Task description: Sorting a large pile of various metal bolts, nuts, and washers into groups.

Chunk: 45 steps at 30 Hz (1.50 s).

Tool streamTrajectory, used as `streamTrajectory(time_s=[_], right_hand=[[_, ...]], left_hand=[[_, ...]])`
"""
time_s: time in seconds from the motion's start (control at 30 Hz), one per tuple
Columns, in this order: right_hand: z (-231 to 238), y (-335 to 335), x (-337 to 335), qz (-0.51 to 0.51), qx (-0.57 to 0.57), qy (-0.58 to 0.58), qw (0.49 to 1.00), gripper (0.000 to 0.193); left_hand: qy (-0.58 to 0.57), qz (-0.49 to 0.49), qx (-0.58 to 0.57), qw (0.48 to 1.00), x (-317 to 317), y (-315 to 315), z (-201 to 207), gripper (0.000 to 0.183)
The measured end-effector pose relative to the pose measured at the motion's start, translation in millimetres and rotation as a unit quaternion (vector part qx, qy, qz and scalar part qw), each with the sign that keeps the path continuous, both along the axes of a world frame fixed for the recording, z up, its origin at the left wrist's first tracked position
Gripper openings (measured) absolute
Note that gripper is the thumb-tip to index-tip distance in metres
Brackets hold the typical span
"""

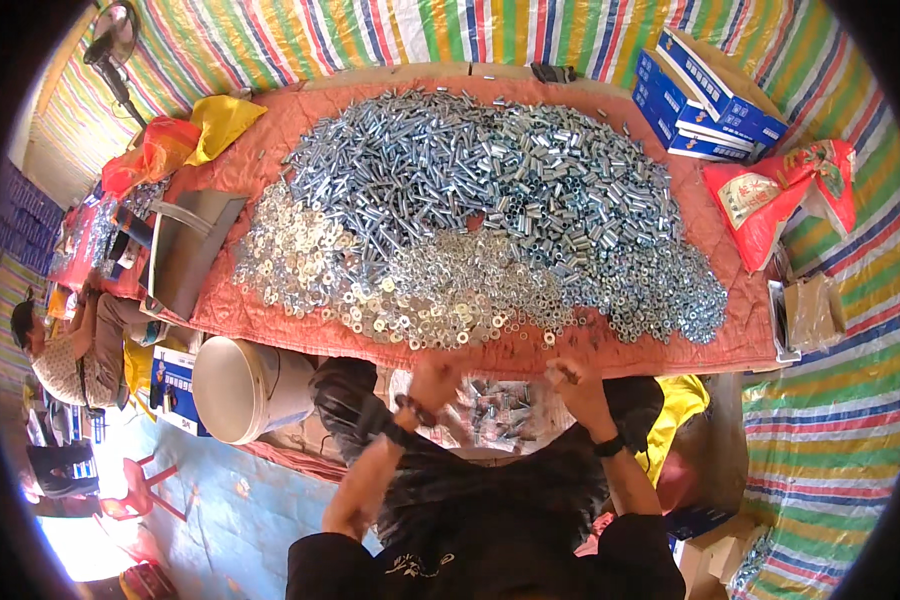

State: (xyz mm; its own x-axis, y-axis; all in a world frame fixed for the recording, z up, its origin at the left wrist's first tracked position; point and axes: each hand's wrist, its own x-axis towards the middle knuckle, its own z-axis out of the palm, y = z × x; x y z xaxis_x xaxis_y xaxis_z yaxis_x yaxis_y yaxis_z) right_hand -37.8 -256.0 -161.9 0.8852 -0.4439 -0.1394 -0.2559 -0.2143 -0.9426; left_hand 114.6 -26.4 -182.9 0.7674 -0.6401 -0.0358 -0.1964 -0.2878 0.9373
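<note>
My left hand (pixel 435 384), smeared by motion, hovers at the near edge of the table; whether it grips anything is unclear. My right hand (pixel 576 388) is beside it, fingers curled closed around a small dark piece too small to name. In front of both hands lie flat washers (pixel 470 318) and smaller rings. Behind them spread long metal bolts (pixel 395 165) on the left and short metal sleeves (pixel 580 170) on the right. Nuts (pixel 675 298) fill the right front. Between my legs, below the hands, several bolt-like metal parts (pixel 495 412) rest on a pale surface.
A red quilted cloth (pixel 740 325) covers the table. Blue-and-white boxes (pixel 705 100) and a red bag (pixel 780 200) sit at right. A white bucket (pixel 232 390) stands left of my legs, with a metal tray (pixel 195 250) above it. Another person (pixel 70 350) sits at far left.
</note>
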Motion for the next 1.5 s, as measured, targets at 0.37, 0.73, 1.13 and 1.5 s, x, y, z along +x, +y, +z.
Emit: streamTrajectory(time_s=[0.37,0.73,1.13,1.5], right_hand=[[19.0,-26.0,107.8,-0.072,-0.147,-0.041,0.986,0.018],[-11.2,-51.3,194.4,-0.047,-0.465,0.009,0.884,0.025],[-19.2,-73.5,164.9,-0.032,-0.236,-0.091,0.967,0.015],[-74.0,-92.7,132.6,0.228,-0.390,-0.099,0.886,0.048]], left_hand=[[-0.391,0.153,0.271,0.866,208.7,-29.0,14.6,0.029],[-0.575,0.091,0.251,0.773,230.1,-98.7,-14.8,0.013],[-0.517,0.064,0.102,0.848,263.2,-129.5,-56.2,0.011],[-0.507,0.219,0.207,0.808,233.8,-100.5,-72.7,0.011]])
